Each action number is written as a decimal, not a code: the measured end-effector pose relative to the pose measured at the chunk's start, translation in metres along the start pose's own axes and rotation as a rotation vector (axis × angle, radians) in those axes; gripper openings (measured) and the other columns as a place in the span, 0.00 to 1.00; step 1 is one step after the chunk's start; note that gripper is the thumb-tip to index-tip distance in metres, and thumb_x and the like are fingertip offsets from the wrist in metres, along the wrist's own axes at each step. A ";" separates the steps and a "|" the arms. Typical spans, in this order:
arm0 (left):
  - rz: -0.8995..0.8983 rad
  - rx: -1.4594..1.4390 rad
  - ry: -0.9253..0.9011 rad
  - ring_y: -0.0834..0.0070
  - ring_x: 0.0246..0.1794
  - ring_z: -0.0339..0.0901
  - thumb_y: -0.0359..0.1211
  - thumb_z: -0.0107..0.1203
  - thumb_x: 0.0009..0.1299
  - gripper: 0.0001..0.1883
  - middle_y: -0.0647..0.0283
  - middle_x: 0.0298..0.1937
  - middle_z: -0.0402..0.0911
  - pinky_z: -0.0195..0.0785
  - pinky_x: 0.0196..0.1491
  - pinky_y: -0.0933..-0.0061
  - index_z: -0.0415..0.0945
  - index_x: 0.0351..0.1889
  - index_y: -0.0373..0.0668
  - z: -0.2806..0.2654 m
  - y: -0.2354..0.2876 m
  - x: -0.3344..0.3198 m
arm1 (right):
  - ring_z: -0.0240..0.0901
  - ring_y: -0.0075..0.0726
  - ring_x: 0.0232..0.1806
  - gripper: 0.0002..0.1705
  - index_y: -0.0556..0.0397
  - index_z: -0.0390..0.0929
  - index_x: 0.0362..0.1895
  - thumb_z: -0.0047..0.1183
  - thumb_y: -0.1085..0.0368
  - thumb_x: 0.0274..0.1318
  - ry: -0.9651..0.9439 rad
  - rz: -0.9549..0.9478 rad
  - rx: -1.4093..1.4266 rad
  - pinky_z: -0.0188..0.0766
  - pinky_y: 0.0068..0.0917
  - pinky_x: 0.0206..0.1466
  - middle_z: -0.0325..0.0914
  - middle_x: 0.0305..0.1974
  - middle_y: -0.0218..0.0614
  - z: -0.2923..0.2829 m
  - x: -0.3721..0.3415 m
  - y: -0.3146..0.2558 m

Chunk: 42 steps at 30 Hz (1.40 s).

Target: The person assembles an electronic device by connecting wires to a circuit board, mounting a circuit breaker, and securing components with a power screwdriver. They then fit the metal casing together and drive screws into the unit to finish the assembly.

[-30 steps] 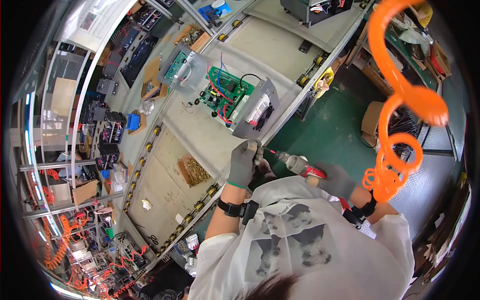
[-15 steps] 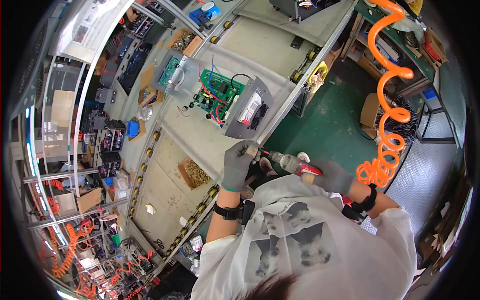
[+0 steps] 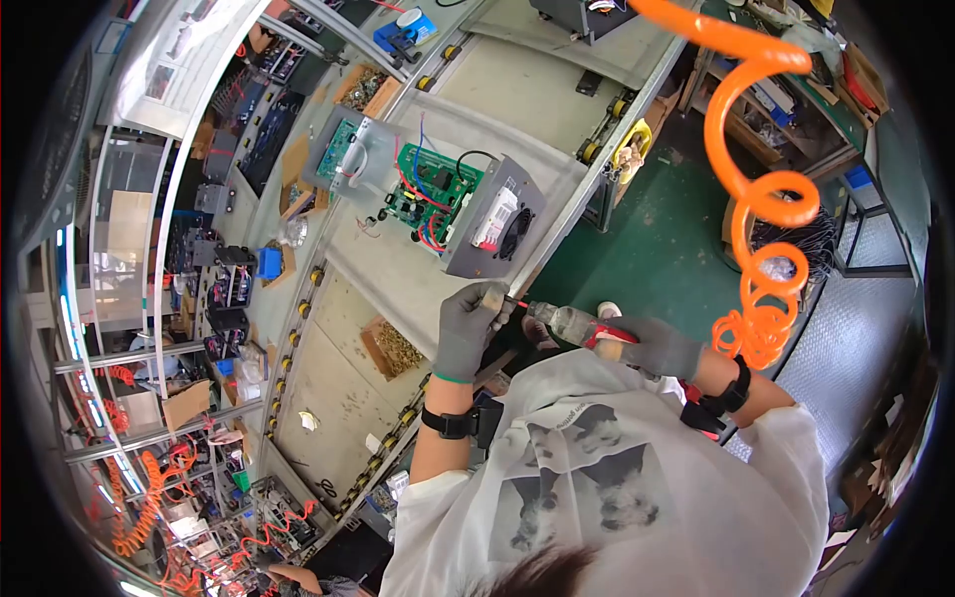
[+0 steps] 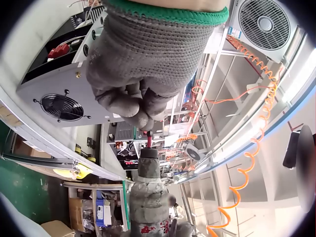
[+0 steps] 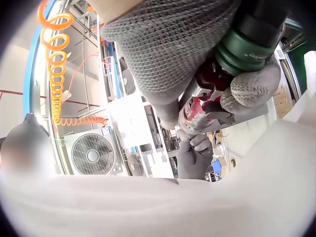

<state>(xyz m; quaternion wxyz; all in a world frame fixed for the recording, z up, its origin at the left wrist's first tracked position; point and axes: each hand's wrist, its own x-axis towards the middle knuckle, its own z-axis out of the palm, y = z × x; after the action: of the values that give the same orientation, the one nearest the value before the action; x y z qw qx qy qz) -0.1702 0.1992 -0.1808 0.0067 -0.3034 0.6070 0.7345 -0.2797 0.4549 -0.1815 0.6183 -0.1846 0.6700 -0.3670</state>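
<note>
In the head view my right hand (image 3: pixel 662 348), in a grey glove, grips a red and grey power screwdriver (image 3: pixel 570 323) held level in front of my chest. Its red bit (image 4: pixel 149 141) points at my left hand (image 3: pixel 468 328), also gloved. The left fingertips pinch together right at the bit's tip, where a small dark piece (image 4: pixel 149 133) shows; I cannot tell what it is. Seen from the right wrist, my fingers wrap round the tool's green and red body (image 5: pixel 247 54). Beyond both hands, an opened grey device housing (image 3: pixel 497 219) with a green circuit board (image 3: pixel 428 184) rests on the line.
A roller conveyor (image 3: pixel 308 298) carries the housing on a pale board. A box of small brass-coloured parts (image 3: pixel 393 348) lies near my left hand. Another parts box (image 3: pixel 366 90) stands farther back. An orange coiled hose (image 3: pixel 766 199) hangs at the right, over the green floor (image 3: pixel 567 254).
The head view has shifted a little. Both hands stay close together with the screwdriver between them, the left slightly farther left. The orange hose has swung and changed shape.
</note>
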 end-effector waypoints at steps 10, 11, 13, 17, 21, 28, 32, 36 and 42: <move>-0.172 -0.540 -0.118 0.78 0.30 0.69 0.47 0.51 0.71 0.22 0.67 0.27 0.72 0.61 0.32 0.79 0.71 0.47 0.35 0.005 -0.001 0.011 | 0.74 0.31 0.33 0.39 0.52 0.73 0.51 0.49 0.32 0.52 0.084 0.000 0.026 0.69 0.28 0.38 0.76 0.30 0.37 0.011 0.009 -0.014; -0.179 -0.535 -0.121 0.78 0.30 0.69 0.47 0.51 0.71 0.22 0.67 0.27 0.72 0.61 0.32 0.79 0.71 0.47 0.35 0.004 0.003 0.007 | 0.75 0.34 0.34 0.38 0.52 0.74 0.50 0.49 0.32 0.52 0.197 -0.088 -0.075 0.69 0.30 0.41 0.77 0.31 0.38 0.012 0.011 -0.015; -0.152 0.107 -0.031 0.75 0.33 0.72 0.44 0.51 0.71 0.19 0.61 0.32 0.74 0.63 0.35 0.78 0.71 0.48 0.37 -0.002 0.010 0.001 | 0.76 0.43 0.38 0.34 0.51 0.74 0.46 0.51 0.34 0.52 0.327 -0.213 -0.149 0.69 0.35 0.46 0.78 0.34 0.40 0.010 0.009 -0.026; 0.570 0.969 0.499 0.68 0.44 0.71 0.38 0.56 0.65 0.18 0.58 0.42 0.74 0.65 0.41 0.70 0.72 0.50 0.40 0.008 0.023 0.012 | 0.76 0.51 0.39 0.34 0.53 0.74 0.47 0.51 0.35 0.53 0.355 -0.178 -0.079 0.69 0.38 0.43 0.78 0.34 0.47 0.013 0.029 -0.024; 0.659 1.230 0.578 0.58 0.46 0.70 0.37 0.60 0.59 0.19 0.54 0.41 0.76 0.65 0.48 0.61 0.74 0.46 0.39 0.000 0.031 0.049 | 0.78 0.44 0.37 0.34 0.54 0.74 0.47 0.51 0.36 0.53 0.430 -0.195 -0.134 0.70 0.35 0.43 0.79 0.34 0.44 0.017 0.042 -0.021; 0.518 1.106 0.471 0.58 0.34 0.76 0.36 0.60 0.59 0.17 0.54 0.34 0.77 0.68 0.40 0.62 0.75 0.43 0.38 -0.009 0.023 0.067 | 0.80 0.31 0.35 0.30 0.53 0.74 0.47 0.54 0.40 0.54 0.351 -0.135 0.031 0.72 0.29 0.43 0.80 0.34 0.38 0.019 0.045 -0.027; 0.498 1.034 0.420 0.54 0.38 0.72 0.38 0.59 0.60 0.17 0.52 0.36 0.74 0.66 0.41 0.57 0.73 0.43 0.39 -0.013 0.019 0.071 | 0.80 0.30 0.34 0.29 0.54 0.74 0.45 0.54 0.40 0.54 0.388 -0.150 -0.078 0.72 0.29 0.42 0.80 0.31 0.38 0.018 0.044 -0.032; 0.578 1.078 0.409 0.52 0.39 0.72 0.38 0.57 0.62 0.17 0.50 0.37 0.73 0.66 0.41 0.55 0.70 0.44 0.38 -0.016 0.013 0.072 | 0.80 0.38 0.35 0.32 0.54 0.74 0.43 0.53 0.37 0.53 0.414 -0.281 0.114 0.71 0.31 0.43 0.80 0.31 0.39 0.020 0.045 -0.034; 0.664 1.109 0.401 0.49 0.38 0.71 0.38 0.54 0.64 0.18 0.48 0.37 0.71 0.66 0.39 0.53 0.68 0.45 0.34 -0.011 0.013 0.069 | 0.77 0.45 0.38 0.33 0.55 0.72 0.39 0.48 0.35 0.54 0.380 -0.156 -0.115 0.69 0.37 0.44 0.78 0.35 0.44 0.012 0.047 -0.034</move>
<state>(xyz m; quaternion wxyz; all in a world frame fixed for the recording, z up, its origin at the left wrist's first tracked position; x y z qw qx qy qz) -0.2266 0.1609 -0.2010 -0.1772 -0.1827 0.9447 0.2070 -0.2828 0.3960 -0.1886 0.4392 -0.1985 0.7781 -0.4029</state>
